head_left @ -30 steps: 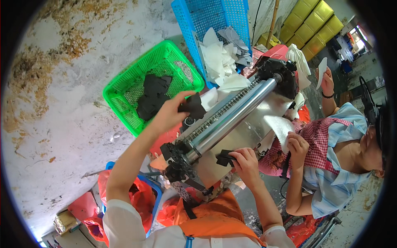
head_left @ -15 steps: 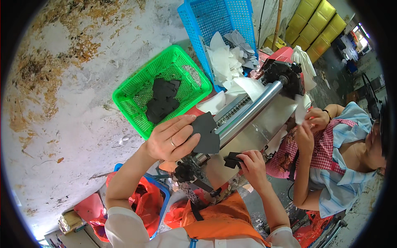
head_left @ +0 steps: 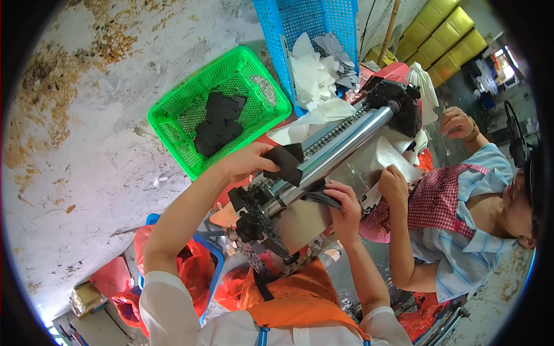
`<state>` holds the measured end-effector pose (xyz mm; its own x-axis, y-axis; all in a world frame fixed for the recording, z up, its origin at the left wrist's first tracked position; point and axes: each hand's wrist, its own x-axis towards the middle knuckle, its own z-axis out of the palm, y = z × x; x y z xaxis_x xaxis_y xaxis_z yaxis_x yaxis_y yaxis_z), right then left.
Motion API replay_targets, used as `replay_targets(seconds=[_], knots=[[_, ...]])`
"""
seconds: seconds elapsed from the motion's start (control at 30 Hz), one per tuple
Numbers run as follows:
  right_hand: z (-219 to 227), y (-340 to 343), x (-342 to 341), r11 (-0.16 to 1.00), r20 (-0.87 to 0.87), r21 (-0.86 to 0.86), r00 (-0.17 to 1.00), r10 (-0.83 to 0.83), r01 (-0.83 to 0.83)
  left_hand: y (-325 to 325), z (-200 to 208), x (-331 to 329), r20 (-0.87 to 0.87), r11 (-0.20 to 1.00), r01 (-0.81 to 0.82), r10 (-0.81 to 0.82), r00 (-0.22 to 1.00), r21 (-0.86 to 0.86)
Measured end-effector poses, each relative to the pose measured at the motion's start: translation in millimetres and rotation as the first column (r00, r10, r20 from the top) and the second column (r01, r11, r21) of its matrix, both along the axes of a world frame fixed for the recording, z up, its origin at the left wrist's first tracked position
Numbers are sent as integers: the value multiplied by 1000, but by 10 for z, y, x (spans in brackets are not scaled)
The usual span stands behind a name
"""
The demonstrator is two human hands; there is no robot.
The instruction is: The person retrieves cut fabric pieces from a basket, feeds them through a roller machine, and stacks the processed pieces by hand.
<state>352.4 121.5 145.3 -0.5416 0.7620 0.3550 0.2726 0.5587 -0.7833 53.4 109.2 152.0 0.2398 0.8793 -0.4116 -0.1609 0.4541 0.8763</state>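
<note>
An orange apron [head_left: 294, 295] lies nearest, on the near side of the metal roller [head_left: 346, 144], which slants away from its left end to a farther right end. The right hand [head_left: 345, 212] is just beside the roller's near side, thumb and fingers closed on a dark stack [head_left: 324, 196]. That stack sits between the fingertips and the roller, its long axis running across the roller's.

The left hand [head_left: 254, 163] is beyond the roller's left end, fingers pinched on a dark piece [head_left: 284, 164]. The piece reaches right from those fingertips and overlaps the roller's far edge in view; whether they touch, I cannot tell. Of the two hands, the left is nearer the green basket [head_left: 167, 149], past the roller's far side, where more dark pieces [head_left: 221, 122] lie.

Right of the roller, a co-worker's hand [head_left: 393, 185] holds a pale piece [head_left: 397, 161]. A blue basket [head_left: 278, 52] stands behind the roller, and yellow boxes [head_left: 450, 49] are stacked well beyond its right end.
</note>
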Motion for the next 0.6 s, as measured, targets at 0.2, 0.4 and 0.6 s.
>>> replay_targets(seconds=[0.2,0.4,0.6], knots=[[173,-108,345,912,273,-410,956,107,15,154,-437,108,-18,999,2,-3,1000,-44],[223,-117,220,965,381,-264,919,96,8,378,-927,-767,-394,893,-363,444,805,265],[261,-175,213,984,464,-176,885,52,35,-517,-1032,-997,-817,790,-350,567,104,503]])
